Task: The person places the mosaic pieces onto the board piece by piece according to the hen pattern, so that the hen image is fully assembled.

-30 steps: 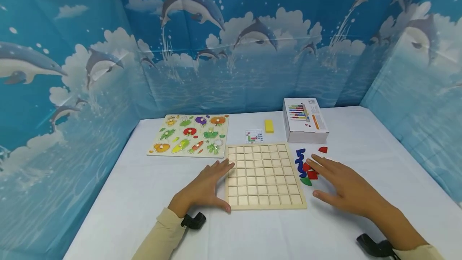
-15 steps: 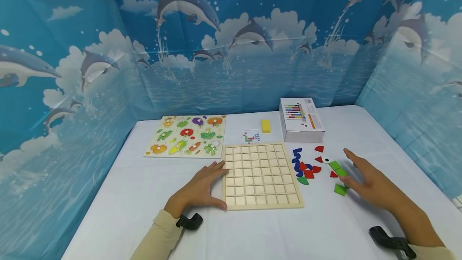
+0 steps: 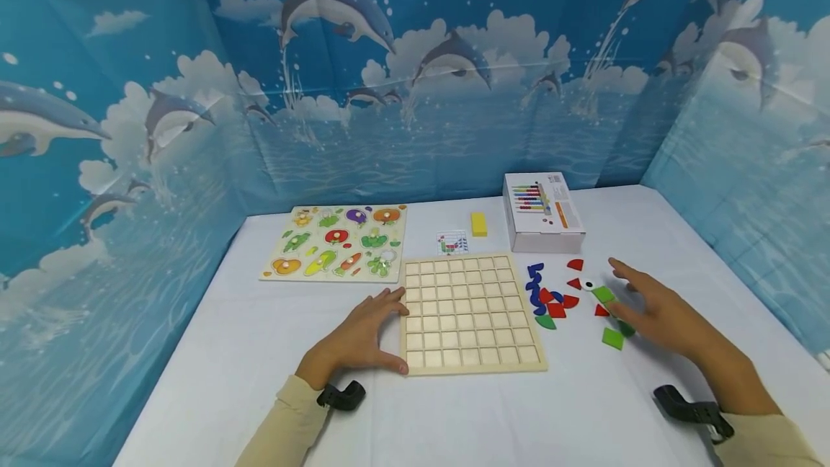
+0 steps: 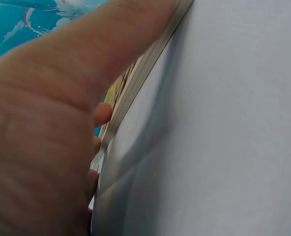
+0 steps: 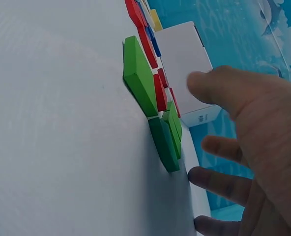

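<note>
Blue cloth walls printed with dolphins and clouds filled the upper half of the head view, and below them you worked at a table under a white cloth. Your square pale-wood grid board lay at the centre, and no coloured piece sat in its cells. Your left hand was spread wide along the board's left edge, fingers and thumb apart. Right of the board lay loose dark-blue flat pieces, red flat pieces and a green quarter-round piece. Further right, your right hand was spread over bright-green flat squares and a dark-green flat piece, near a white disc with a black dot. Above the board lay a small printed paper card and a yellow block, with a white printed box at upper right and a wooden vegetable puzzle at upper left. Judging by this layout, the work was at its start: every visible piece lay off the board.

From the left wrist, your thumb lay across the board's edge at upper centre; you braced the board rather than gripped it.

From the right wrist, your thumb and fingers were well apart at right, holding nothing visible; whether a fingertip touched a piece, you could not tell.
</note>
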Demonstrator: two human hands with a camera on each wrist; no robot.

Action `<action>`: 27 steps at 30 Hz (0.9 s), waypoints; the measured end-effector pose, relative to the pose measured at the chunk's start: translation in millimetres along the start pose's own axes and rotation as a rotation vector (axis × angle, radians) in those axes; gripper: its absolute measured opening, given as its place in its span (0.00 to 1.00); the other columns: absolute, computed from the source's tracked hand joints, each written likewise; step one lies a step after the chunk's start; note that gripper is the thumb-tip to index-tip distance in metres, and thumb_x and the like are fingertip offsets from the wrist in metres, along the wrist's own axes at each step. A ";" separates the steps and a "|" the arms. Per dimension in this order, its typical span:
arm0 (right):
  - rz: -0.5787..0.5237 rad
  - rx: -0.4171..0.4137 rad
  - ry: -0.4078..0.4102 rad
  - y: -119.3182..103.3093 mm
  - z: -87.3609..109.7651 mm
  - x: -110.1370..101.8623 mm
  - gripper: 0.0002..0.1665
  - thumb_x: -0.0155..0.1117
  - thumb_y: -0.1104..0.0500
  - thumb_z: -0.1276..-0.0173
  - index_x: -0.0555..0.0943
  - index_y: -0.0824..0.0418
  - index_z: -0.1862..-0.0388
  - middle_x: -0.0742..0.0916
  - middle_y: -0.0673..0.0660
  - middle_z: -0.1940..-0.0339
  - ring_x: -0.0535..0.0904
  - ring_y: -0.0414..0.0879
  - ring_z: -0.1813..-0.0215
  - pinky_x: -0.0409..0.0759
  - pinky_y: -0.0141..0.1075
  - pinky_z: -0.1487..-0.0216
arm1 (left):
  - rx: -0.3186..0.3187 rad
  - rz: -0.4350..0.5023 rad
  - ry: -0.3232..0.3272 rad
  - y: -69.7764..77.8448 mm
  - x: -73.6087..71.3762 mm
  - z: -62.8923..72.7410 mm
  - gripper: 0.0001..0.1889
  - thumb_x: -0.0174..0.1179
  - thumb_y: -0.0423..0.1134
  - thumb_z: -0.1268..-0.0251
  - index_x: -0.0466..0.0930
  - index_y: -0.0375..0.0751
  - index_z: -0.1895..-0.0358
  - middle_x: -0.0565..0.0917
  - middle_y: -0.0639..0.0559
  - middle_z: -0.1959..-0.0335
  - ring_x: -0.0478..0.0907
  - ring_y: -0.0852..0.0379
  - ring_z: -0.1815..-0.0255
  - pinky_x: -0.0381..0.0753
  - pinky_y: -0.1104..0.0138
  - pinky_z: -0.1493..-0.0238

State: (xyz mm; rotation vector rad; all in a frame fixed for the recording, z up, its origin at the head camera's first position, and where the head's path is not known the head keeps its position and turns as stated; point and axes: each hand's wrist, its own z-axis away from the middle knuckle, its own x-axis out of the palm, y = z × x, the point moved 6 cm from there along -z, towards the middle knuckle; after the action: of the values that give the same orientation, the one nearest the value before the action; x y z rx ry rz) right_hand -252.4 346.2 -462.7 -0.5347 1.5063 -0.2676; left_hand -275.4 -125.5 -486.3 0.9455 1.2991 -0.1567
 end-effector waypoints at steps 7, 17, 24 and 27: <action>0.038 -0.079 -0.003 -7.6 -3.9 8.0 0.27 0.77 0.54 0.38 0.82 0.61 0.41 0.69 0.74 0.30 0.64 0.75 0.33 0.72 0.72 0.45 | -0.022 0.001 -0.004 -1.4 0.2 -0.3 0.46 0.75 0.72 0.60 0.70 0.56 0.36 0.52 0.54 0.18 0.44 0.50 0.18 0.42 0.54 0.22; 0.072 -0.112 0.016 -11.3 -2.4 13.7 0.21 0.77 0.58 0.39 0.84 0.60 0.48 0.71 0.73 0.31 0.65 0.75 0.34 0.76 0.68 0.47 | -0.026 0.011 0.001 -2.4 1.7 -1.0 0.46 0.74 0.73 0.61 0.70 0.57 0.37 0.53 0.54 0.18 0.43 0.51 0.18 0.41 0.55 0.21; 0.098 -0.135 0.034 -13.7 0.0 13.1 0.16 0.74 0.61 0.38 0.86 0.59 0.51 0.74 0.73 0.34 0.67 0.75 0.36 0.76 0.68 0.47 | -0.032 0.000 0.000 -2.5 1.8 -0.9 0.47 0.75 0.72 0.61 0.70 0.57 0.37 0.52 0.55 0.18 0.44 0.52 0.18 0.41 0.56 0.22; 0.106 -0.146 0.046 -15.6 0.9 12.9 0.15 0.74 0.61 0.38 0.86 0.59 0.52 0.75 0.73 0.35 0.68 0.74 0.36 0.76 0.69 0.47 | -0.033 -0.003 -0.001 -2.6 2.4 -0.8 0.47 0.75 0.72 0.61 0.70 0.56 0.36 0.52 0.55 0.18 0.44 0.52 0.18 0.41 0.56 0.22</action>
State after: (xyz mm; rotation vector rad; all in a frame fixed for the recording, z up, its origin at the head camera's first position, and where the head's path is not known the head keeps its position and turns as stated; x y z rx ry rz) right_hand -248.2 326.7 -466.4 -0.5661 1.6016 -0.0882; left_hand -276.8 -125.7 -489.7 0.9155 1.2984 -0.1378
